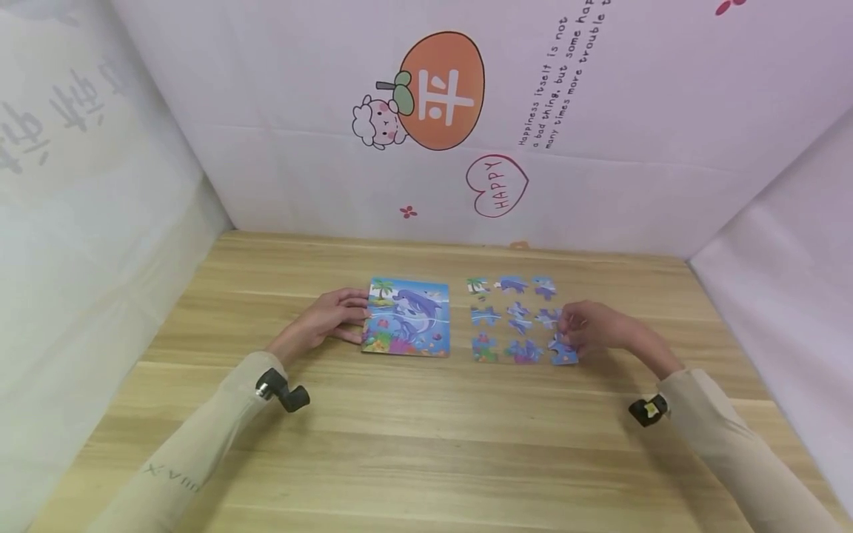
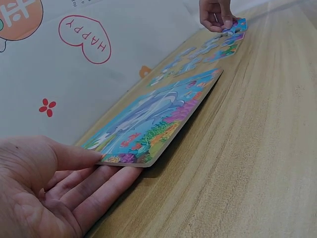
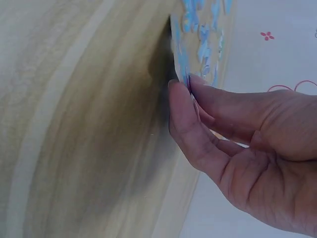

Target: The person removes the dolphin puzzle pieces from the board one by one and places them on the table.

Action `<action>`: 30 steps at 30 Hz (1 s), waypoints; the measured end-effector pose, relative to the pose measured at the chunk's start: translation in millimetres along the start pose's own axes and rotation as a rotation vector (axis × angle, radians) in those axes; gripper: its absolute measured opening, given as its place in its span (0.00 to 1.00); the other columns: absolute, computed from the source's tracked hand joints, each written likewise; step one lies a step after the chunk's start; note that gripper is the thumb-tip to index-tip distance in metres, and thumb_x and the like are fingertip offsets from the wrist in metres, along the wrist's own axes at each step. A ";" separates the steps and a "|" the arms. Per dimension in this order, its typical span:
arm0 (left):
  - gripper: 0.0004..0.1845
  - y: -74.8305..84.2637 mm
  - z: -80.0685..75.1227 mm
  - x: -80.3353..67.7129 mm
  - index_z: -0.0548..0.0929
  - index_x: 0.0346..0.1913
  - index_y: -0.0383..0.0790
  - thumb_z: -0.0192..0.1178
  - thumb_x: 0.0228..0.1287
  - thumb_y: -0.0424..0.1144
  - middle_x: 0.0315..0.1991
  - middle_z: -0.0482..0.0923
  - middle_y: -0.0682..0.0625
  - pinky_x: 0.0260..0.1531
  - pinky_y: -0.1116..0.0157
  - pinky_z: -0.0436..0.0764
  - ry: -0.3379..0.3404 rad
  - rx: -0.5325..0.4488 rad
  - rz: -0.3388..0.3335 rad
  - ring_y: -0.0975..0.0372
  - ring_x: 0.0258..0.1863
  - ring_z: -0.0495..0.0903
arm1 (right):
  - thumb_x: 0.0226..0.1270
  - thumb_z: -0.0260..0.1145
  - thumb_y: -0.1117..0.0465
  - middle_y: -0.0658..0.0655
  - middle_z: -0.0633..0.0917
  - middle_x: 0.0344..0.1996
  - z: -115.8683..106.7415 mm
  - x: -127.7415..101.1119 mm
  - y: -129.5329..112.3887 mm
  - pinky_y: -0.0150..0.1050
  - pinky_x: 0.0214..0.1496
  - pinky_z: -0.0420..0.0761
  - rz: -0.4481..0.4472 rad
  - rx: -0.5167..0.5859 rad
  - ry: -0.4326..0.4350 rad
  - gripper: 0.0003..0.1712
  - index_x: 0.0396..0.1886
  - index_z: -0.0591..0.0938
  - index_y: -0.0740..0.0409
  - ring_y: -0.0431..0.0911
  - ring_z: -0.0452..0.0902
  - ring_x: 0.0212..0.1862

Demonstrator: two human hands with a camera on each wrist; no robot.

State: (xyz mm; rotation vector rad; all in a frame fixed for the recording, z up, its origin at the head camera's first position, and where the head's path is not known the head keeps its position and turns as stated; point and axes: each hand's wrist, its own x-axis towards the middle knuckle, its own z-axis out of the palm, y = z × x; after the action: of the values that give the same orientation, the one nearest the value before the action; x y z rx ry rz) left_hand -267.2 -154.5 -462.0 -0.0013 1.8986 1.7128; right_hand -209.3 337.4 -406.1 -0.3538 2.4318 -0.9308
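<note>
Nearest the bottom of the head view we've got two cream sleeves coming in from the lower corners, each with a small black wrist camera strapped on. A bit further up, left of centre, our left hand (image 1: pixel 331 317) lies flat on the wooden table (image 1: pixel 426 444), fingers straight and relaxed, their tips touching the left edge of the puzzle board (image 1: pixel 407 317). The left wrist view shows those fingers (image 2: pixel 106 183) right against the board's near corner, not curled round anything.

Right of centre, at about the same depth, our right hand (image 1: pixel 589 327) has its fingers bent onto a loose puzzle piece (image 1: pixel 563 351) at the lower right corner of the loose pieces (image 1: pixel 513 318). In the right wrist view the thumb and forefinger (image 3: pixel 185 124) pinch the blue edge of that piece (image 3: pixel 184 74), so it's grasping it.

The other pieces lie in a rough grid just right of the board, apart from it.

Farthest back, in the upper part of the frame, stands a white backdrop (image 1: pixel 266 111) with an orange fruit cartoon (image 1: pixel 441 90) and a "HAPPY" heart (image 1: pixel 497 185).
</note>
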 end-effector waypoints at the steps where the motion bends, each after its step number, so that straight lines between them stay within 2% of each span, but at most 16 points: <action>1: 0.29 0.2 0.0 -0.8 0.64 0.78 0.36 0.56 0.79 0.31 0.72 0.69 0.35 0.41 0.61 0.94 0.000 -0.001 0.001 0.55 0.52 0.82 | 0.71 0.64 0.75 0.64 0.83 0.35 0.9 0.3 -0.1 0.43 0.36 0.93 0.016 -0.009 0.008 0.05 0.40 0.75 0.71 0.49 0.84 0.36; 6: 0.29 -0.6 -0.6 -1.5 0.65 0.78 0.35 0.57 0.78 0.30 0.73 0.68 0.36 0.41 0.60 0.94 0.000 -0.008 0.000 0.55 0.53 0.82 | 0.70 0.69 0.72 0.62 0.85 0.32 4.7 2.3 1.8 0.42 0.38 0.94 0.083 -0.012 0.042 0.09 0.36 0.75 0.69 0.48 0.86 0.35; 11: 0.30 -0.8 -0.1 -0.9 0.64 0.79 0.35 0.56 0.79 0.30 0.75 0.66 0.35 0.43 0.60 0.94 -0.004 -0.011 0.004 0.52 0.57 0.81 | 0.71 0.71 0.67 0.60 0.86 0.30 5.3 2.3 3.6 0.42 0.37 0.94 0.109 -0.047 0.066 0.11 0.34 0.75 0.66 0.47 0.85 0.33; 17: 0.30 2.0 1.9 -0.6 0.63 0.79 0.34 0.55 0.79 0.29 0.76 0.63 0.34 0.42 0.61 0.94 -0.010 -0.020 -0.003 0.49 0.58 0.81 | 0.70 0.73 0.62 0.60 0.84 0.30 3.4 0.0 -0.7 0.42 0.36 0.93 0.146 -0.094 0.042 0.15 0.34 0.76 0.65 0.49 0.84 0.32; 23: 0.30 4.4 6.6 -1.6 0.64 0.78 0.34 0.57 0.78 0.29 0.74 0.67 0.33 0.39 0.62 0.94 0.009 0.014 0.012 0.57 0.46 0.86 | 0.67 0.76 0.63 0.61 0.81 0.29 3.0 1.3 -1.8 0.45 0.33 0.93 0.175 -0.108 0.038 0.16 0.34 0.76 0.67 0.49 0.83 0.30; 27: 0.28 5.2 11.5 -5.0 0.69 0.75 0.33 0.60 0.76 0.28 0.69 0.73 0.32 0.35 0.62 0.94 0.072 0.118 0.057 0.59 0.37 0.87 | 0.69 0.75 0.61 0.61 0.81 0.28 3.4 5.2 -3.5 0.44 0.30 0.93 0.198 -0.126 0.049 0.17 0.36 0.76 0.68 0.49 0.83 0.27; 30: 0.27 6.4 14.9 -7.3 0.71 0.72 0.32 0.61 0.74 0.28 0.65 0.74 0.33 0.34 0.61 0.94 0.106 0.186 0.100 0.58 0.35 0.86 | 0.71 0.73 0.58 0.62 0.82 0.27 2.0 7.4 -8.4 0.44 0.26 0.91 0.193 -0.187 0.085 0.18 0.36 0.76 0.67 0.48 0.83 0.24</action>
State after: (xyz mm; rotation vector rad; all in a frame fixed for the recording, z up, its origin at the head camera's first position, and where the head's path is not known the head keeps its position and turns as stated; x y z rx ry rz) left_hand -257.5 -142.4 -453.3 0.0768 2.1629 1.6216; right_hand -213.9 327.1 -404.4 -0.1420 2.5839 -0.6503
